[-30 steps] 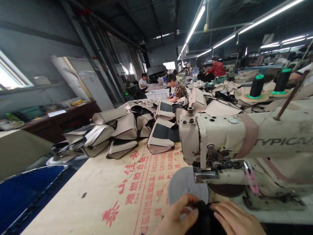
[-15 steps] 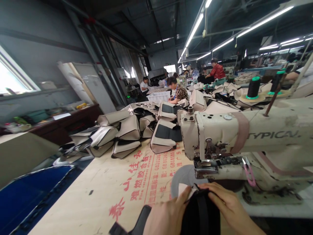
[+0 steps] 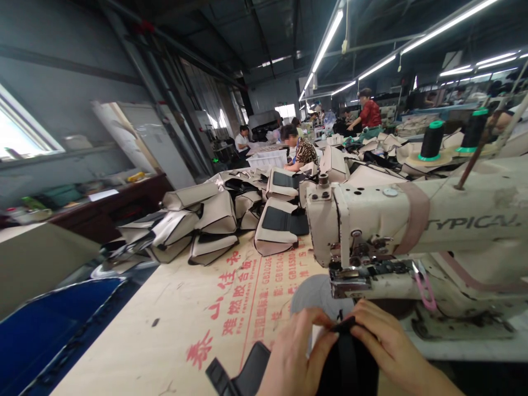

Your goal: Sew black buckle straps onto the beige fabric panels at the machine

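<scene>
Printed board table [image 3: 173, 330] – sewing machine [image 3: 412, 231]; seat covers [image 3: 214, 220]

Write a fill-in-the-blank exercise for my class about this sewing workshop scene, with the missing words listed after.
1. Both hands, left hand and right hand, hold a piece of ____ fabric.
2. The brand on the sewing machine reads ____.
3. The thread cones behind the machine have ____ bases.
4. The print on the table is ____ in colour.

Missing words: black; TYPICAL; green; red

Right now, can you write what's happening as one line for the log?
left hand: grips black fabric piece | right hand: grips same piece | place: below sewing machine head | table: printed board
</scene>
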{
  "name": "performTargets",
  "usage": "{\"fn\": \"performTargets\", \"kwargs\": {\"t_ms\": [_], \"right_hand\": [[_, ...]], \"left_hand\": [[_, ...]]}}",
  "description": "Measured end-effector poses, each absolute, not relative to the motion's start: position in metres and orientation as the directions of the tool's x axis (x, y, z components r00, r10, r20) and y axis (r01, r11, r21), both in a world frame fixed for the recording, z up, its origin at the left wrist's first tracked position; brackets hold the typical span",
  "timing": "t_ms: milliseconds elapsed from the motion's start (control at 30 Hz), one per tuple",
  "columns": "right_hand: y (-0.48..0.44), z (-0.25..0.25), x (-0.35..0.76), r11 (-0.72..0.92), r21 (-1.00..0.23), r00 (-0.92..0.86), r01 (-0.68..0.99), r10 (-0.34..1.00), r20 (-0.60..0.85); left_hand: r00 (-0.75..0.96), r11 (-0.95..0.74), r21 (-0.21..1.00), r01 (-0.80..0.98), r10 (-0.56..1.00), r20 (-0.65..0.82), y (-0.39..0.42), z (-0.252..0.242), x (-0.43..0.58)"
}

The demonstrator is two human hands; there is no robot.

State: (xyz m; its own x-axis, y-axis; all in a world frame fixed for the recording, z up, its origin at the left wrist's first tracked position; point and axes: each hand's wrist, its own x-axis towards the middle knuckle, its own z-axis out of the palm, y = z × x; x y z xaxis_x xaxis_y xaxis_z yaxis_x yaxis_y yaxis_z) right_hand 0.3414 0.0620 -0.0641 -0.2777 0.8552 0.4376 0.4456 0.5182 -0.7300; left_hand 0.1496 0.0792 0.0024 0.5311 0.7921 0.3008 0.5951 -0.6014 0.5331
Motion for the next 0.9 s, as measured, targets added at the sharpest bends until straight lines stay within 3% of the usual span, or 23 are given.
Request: {"fn": "performTargets", "kwargs": {"t_ms": [67,133,267,467,567,900], "right_hand": [[0.062,-0.067,0.342,0.517,-0.726,-0.256,0.453,0.856,0.45],[0.062,-0.068,0.343,0.522,-0.716,-0.238,0.464,0.852,0.467],[0.063,-0.068,0.345,0.535,-0.685,-0.221,0.494,0.839,0.497],[0.066,-0.07,0.346,0.585,-0.607,-0.277,0.538,0.803,0.528],[0.069,-0.065,0.351,0.626,-0.563,-0.338,0.539,0.773,0.536],[0.083,-0.062,0.354,0.555,-0.61,-0.385,0.567,0.832,0.399]], "left_hand": [[0.521,-0.654,0.495,0.571,0.755,0.398,0.081,-0.004,0.152],[0.623,-0.763,0.382,0.521,0.646,0.441,0.083,-0.009,0.152],[0.789,-0.846,0.244,0.473,0.531,0.309,0.086,-0.01,0.145],[0.778,-0.761,0.344,0.55,0.617,0.119,0.091,-0.004,0.148],[0.761,-0.724,0.399,0.562,0.642,0.093,0.096,-0.001,0.153],[0.678,-0.634,0.474,0.611,0.728,0.099,0.109,-0.006,0.157]]}}
